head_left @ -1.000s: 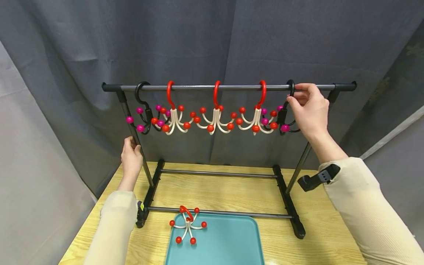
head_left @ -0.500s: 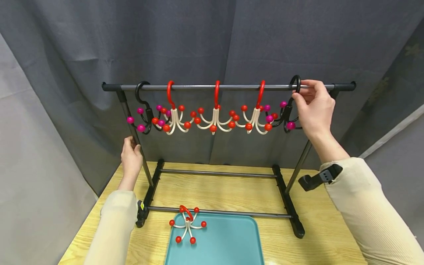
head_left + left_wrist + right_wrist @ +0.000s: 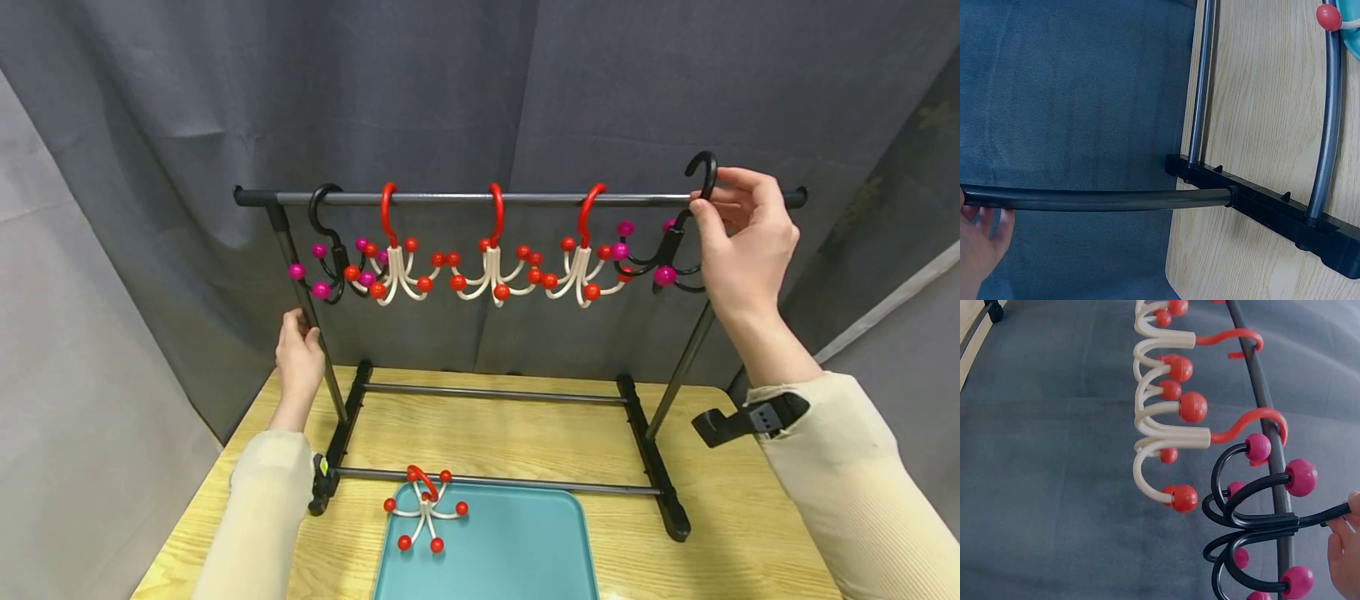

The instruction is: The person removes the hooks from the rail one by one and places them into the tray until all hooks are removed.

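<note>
My right hand [image 3: 752,242] pinches a black multi-arm hook hanger [image 3: 667,248] with magenta balls by its curved hook. The hook's tip is above the rack's top rail [image 3: 450,199], off it; the hanger tilts, and in the right wrist view its arms [image 3: 1241,519] pass in front of the rail. With fingers curled behind it, my left hand [image 3: 298,354] grips the left upright [image 3: 1097,199] of the rack. Three cream hangers with red hooks and balls, such as the middle one [image 3: 492,267], hang from the rail, left of the right hand. Another black hanger [image 3: 339,258] hangs at the far left.
A teal tray [image 3: 517,542] lies at the table's front, with one more cream-and-red hanger [image 3: 426,507] on it. The rack's black feet [image 3: 652,458] stand on the wooden table [image 3: 487,433]. A grey curtain [image 3: 420,92] hangs behind.
My right hand has lifted the right-hand black hanger off the rail and carried it rightward and up. The nearby cream hangers have swung and turned slightly. The left hand stays put.
</note>
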